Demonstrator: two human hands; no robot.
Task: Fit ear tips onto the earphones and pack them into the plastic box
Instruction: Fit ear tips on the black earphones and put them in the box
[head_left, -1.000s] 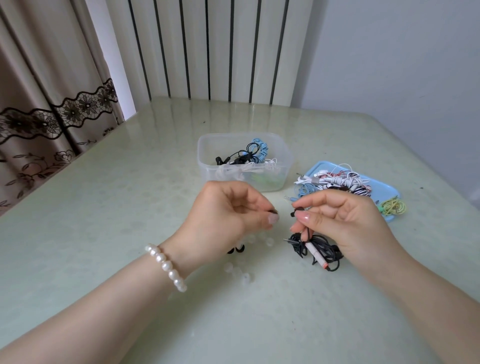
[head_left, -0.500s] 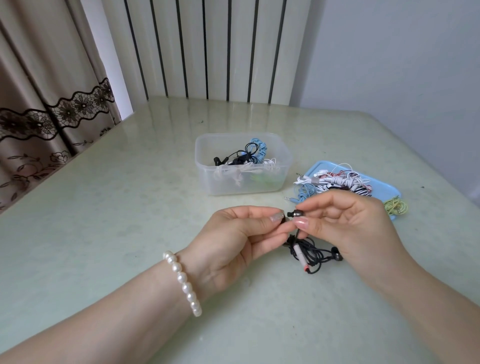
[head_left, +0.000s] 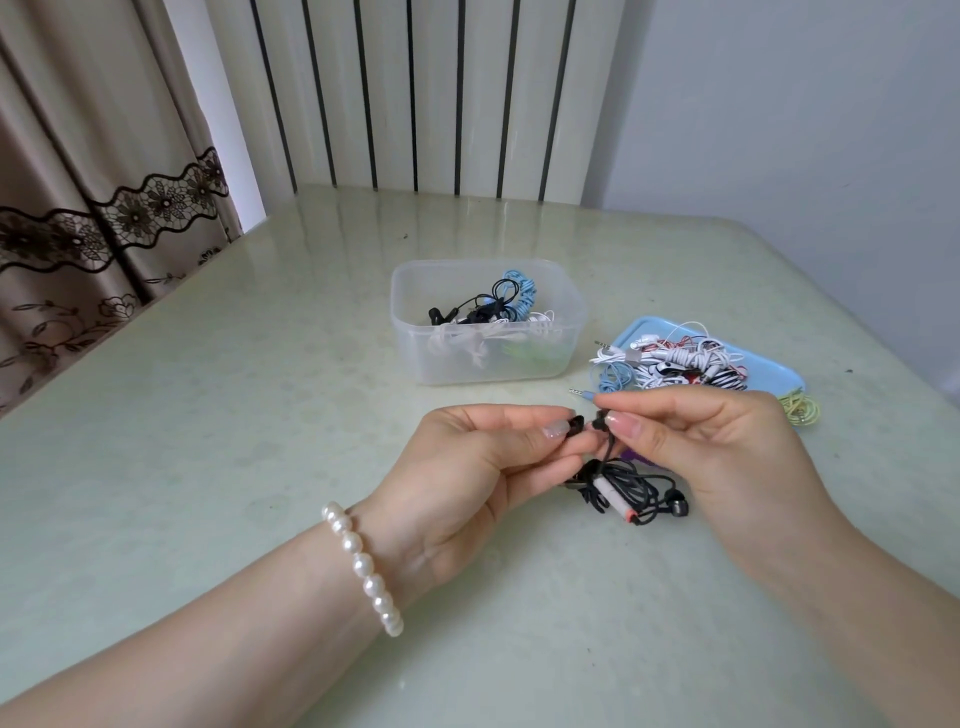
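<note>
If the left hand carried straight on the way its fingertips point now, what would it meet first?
The left hand, pinching a black ear tip, points right at the earbud pinched by the right hand. That earbud comes first, almost touching already, though the exact depth is hard to judge from one view.

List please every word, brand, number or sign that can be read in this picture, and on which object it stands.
None can be read: no text shows on the plastic box, the blue tray, the black earphones or the table. The inline remote is too small to tell.
</note>
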